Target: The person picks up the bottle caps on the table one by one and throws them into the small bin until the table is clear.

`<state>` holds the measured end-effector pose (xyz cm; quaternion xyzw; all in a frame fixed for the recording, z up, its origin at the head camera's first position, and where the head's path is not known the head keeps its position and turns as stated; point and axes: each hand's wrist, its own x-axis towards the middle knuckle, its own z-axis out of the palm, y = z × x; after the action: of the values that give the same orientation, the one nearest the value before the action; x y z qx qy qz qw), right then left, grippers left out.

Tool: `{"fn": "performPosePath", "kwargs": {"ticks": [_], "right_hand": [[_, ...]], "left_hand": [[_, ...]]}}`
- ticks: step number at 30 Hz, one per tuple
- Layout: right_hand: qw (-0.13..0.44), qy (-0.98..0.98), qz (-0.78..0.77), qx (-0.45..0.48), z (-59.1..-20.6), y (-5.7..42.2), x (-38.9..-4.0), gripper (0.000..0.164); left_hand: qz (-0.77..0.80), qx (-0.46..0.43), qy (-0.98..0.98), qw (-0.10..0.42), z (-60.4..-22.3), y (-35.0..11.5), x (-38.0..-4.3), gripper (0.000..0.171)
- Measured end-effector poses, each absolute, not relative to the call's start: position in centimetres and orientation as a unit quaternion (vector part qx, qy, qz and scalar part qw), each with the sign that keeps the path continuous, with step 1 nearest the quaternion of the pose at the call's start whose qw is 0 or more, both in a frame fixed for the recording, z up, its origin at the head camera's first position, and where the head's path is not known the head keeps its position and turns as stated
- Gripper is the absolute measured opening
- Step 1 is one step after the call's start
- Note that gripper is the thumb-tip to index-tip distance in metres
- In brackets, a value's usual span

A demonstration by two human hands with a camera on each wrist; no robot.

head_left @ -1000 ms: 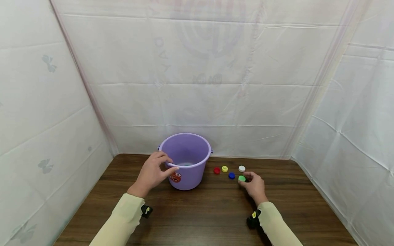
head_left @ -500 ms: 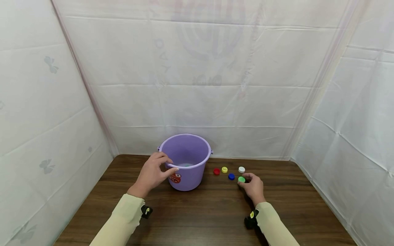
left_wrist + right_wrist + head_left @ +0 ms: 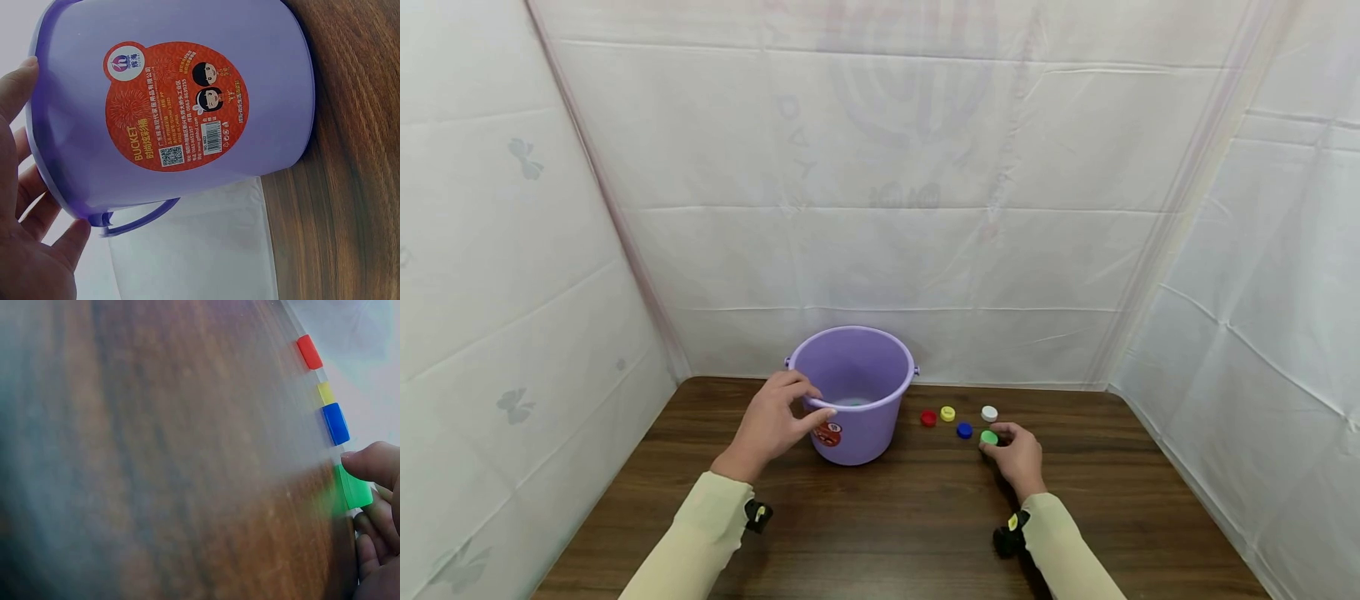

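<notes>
A purple bucket [image 3: 857, 433] with a red sticker [image 3: 181, 109] stands upright on the table. My left hand [image 3: 772, 421] holds its near left rim, thumb outside and fingers over the edge. In the left wrist view, the bucket's side and handle [image 3: 140, 220] show beside the hand. My right hand [image 3: 1018, 457] pinches a green bottle cap [image 3: 988, 437] at table level, with the thumb on one side and fingers on the other. Beside it lie a blue cap [image 3: 964, 430], a white cap [image 3: 989, 413], a yellow cap [image 3: 947, 413] and a red cap [image 3: 928, 418].
Dark wood-grain table [image 3: 880, 533] lies under everything. White sheeting [image 3: 880, 258] rises right behind the bucket and along both sides. Something small and greenish [image 3: 854, 404] shows at the bucket's bottom, mostly hidden by the near rim.
My right hand and forearm have shifted very slightly left, with the fingers still at the green cap. The left hand and the bucket stay as they were.
</notes>
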<state>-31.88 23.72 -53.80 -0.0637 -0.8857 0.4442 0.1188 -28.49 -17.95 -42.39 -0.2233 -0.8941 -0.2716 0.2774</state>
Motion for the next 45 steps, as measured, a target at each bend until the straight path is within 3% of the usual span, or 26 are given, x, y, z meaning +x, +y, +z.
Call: {"fn": "performPosePath", "kwargs": {"ticks": [45], "right_hand": [[0.098, -0.895, 0.434, -0.032, -52.8, 24.8, -31.0, 0.035]], "left_hand": [[-0.273, -0.216, -0.899, 0.267, -42.1, -17.9, -28.2, 0.025]]}}
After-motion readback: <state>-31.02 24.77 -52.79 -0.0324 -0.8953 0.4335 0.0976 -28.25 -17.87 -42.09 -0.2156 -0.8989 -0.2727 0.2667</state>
